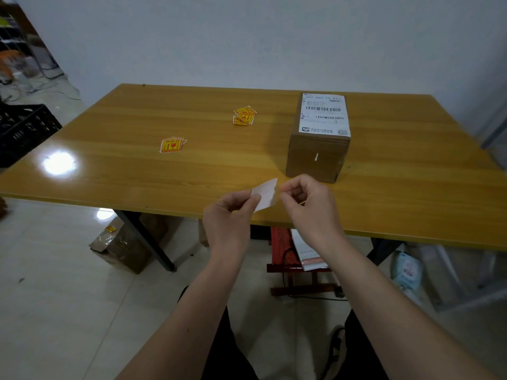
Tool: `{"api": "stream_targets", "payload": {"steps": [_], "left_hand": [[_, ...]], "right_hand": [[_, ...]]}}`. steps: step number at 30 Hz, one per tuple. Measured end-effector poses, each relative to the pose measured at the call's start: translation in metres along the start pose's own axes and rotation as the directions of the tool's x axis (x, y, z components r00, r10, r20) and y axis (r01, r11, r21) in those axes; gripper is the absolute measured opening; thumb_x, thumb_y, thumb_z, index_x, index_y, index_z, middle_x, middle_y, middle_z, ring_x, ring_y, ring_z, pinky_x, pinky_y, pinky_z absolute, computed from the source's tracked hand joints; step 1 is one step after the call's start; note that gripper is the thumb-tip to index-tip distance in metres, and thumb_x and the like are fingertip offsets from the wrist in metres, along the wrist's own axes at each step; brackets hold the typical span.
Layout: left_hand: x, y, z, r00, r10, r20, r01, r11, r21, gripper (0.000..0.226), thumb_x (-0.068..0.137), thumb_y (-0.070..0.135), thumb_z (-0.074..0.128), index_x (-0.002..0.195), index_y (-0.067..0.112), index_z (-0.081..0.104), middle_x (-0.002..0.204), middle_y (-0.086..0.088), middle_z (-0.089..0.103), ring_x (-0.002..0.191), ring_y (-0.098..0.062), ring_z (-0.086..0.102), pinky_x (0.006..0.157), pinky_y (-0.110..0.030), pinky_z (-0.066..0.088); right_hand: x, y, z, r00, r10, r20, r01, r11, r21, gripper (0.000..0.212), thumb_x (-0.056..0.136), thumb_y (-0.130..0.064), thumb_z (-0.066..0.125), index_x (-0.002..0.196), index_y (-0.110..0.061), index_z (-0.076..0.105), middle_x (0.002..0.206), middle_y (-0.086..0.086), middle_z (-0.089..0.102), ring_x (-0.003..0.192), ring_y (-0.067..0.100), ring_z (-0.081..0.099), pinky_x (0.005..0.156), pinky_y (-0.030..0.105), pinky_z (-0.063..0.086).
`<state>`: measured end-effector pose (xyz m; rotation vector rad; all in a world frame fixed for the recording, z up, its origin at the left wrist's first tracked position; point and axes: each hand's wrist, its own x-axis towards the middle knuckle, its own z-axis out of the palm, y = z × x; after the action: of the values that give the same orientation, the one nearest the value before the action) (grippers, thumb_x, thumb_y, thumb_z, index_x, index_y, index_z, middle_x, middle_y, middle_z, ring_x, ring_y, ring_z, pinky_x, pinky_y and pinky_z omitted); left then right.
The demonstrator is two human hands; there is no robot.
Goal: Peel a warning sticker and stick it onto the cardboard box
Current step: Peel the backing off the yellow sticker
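Both hands pinch one sticker between them over the table's near edge: left hand on its left edge, right hand on its right. Its white back faces the camera. Two sticker piles lie far left; one box, labelled on top, stands just beyond.

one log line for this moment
phase: peeling | left hand: holds sticker | right hand: pinches its edge | cardboard box: no warning sticker visible

The person's left hand and right hand are bare, both forearms have no sleeves, and the legs wear black trousers with perhaps dark sandals.
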<state>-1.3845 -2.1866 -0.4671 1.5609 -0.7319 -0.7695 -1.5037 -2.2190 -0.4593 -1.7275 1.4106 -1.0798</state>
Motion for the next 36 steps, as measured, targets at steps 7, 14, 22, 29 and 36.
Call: {"api": "stream_targets", "payload": {"steps": [7,14,22,29,36], "left_hand": [[-0.002,0.002,-0.001,0.998,0.065,-0.016,-0.065,0.998,0.009,0.008,0.075,0.016,0.077,0.075,0.023,0.073,0.076,0.009,0.073,0.076,-0.005,0.068,0.076,-0.020,0.052],[-0.008,-0.003,0.002,0.985,0.165,0.043,-0.168,0.981,0.099,0.011,0.080,0.014,0.073,0.070,0.019,0.070,0.068,0.006,0.068,0.067,-0.002,0.061,0.064,-0.003,0.044],[-0.007,-0.004,0.001,0.982,0.179,0.056,-0.182,0.982,0.052,0.013,0.079,0.010,0.072,0.073,0.022,0.072,0.075,0.003,0.072,0.075,-0.009,0.067,0.071,-0.016,0.050],[-0.006,-0.003,0.000,0.982,0.176,0.066,-0.177,0.984,0.017,0.025,0.077,0.006,0.072,0.068,0.029,0.069,0.072,0.007,0.072,0.077,-0.012,0.068,0.074,-0.023,0.053],[-0.007,-0.007,-0.001,0.968,0.244,0.067,-0.250,0.962,0.108,0.013,0.079,0.016,0.073,0.082,0.028,0.070,0.087,0.005,0.072,0.084,-0.010,0.066,0.077,-0.022,0.053]], "right_hand": [[0.000,-0.005,0.003,1.000,-0.009,0.012,0.008,0.998,0.068,0.011,0.085,-0.010,0.064,0.078,-0.019,0.065,0.079,-0.004,0.067,0.068,0.002,0.055,0.059,0.009,0.044],[-0.007,-0.014,0.009,0.999,0.003,0.033,-0.009,0.986,0.165,0.018,0.074,-0.028,0.076,0.071,-0.019,0.061,0.065,-0.008,0.059,0.058,-0.002,0.050,0.053,0.013,0.042],[-0.008,-0.013,0.010,0.999,-0.007,0.049,-0.001,0.986,0.164,0.011,0.082,-0.016,0.070,0.073,-0.016,0.063,0.065,-0.004,0.058,0.059,-0.002,0.050,0.053,0.010,0.043],[-0.006,-0.012,0.008,0.995,-0.013,0.101,-0.005,0.985,0.170,0.013,0.085,-0.012,0.065,0.074,-0.018,0.066,0.073,0.007,0.068,0.068,0.010,0.057,0.062,0.020,0.048],[-0.005,-0.012,0.008,0.993,-0.025,0.115,0.010,0.992,0.127,0.012,0.087,-0.011,0.061,0.079,-0.010,0.069,0.080,0.009,0.071,0.070,0.011,0.059,0.067,0.025,0.049]]}}
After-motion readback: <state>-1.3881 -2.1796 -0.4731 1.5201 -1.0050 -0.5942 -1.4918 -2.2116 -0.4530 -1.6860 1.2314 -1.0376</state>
